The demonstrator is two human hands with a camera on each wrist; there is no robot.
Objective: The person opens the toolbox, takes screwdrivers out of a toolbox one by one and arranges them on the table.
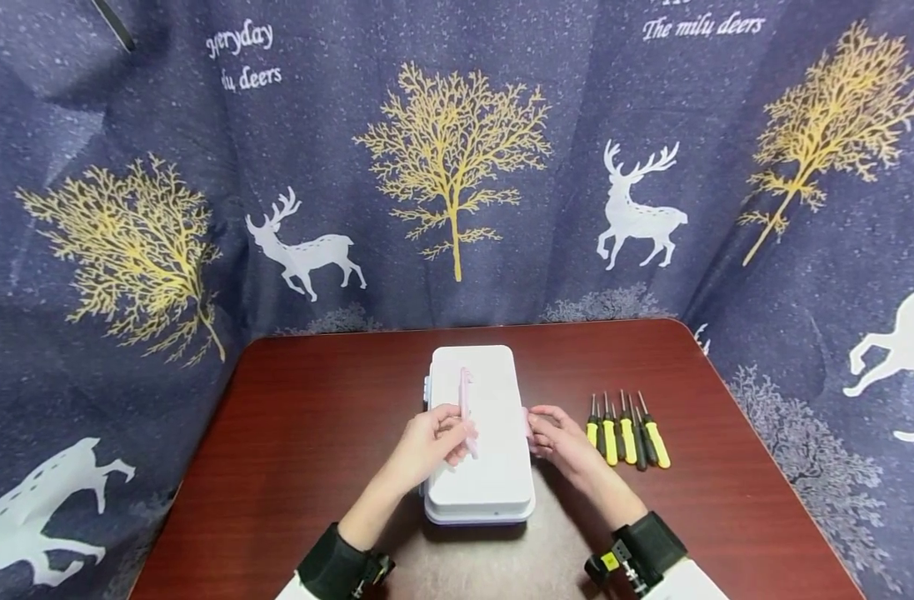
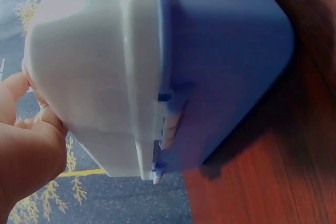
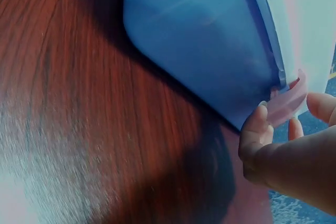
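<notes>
A box with a white lid (image 1: 482,479) and a blue base (image 3: 194,40) lies lengthwise on the table. A long pink handle (image 1: 465,392) runs along the top of its lid. My left hand (image 1: 427,442) grips the near part of this handle, fingers curled around it. On the box's right side, my right hand (image 1: 565,442) pinches a pink latch (image 3: 287,103), which tilts outward from the lid's edge in the right wrist view. Along the left side sits another clasp (image 2: 170,129), pale in the left wrist view, bridging lid and base.
Several yellow-and-black screwdrivers (image 1: 627,437) lie in a row to the right of my right hand, shafts pointing away. The reddish-brown table (image 1: 307,417) has a patterned blue curtain (image 1: 501,300) around its back and sides.
</notes>
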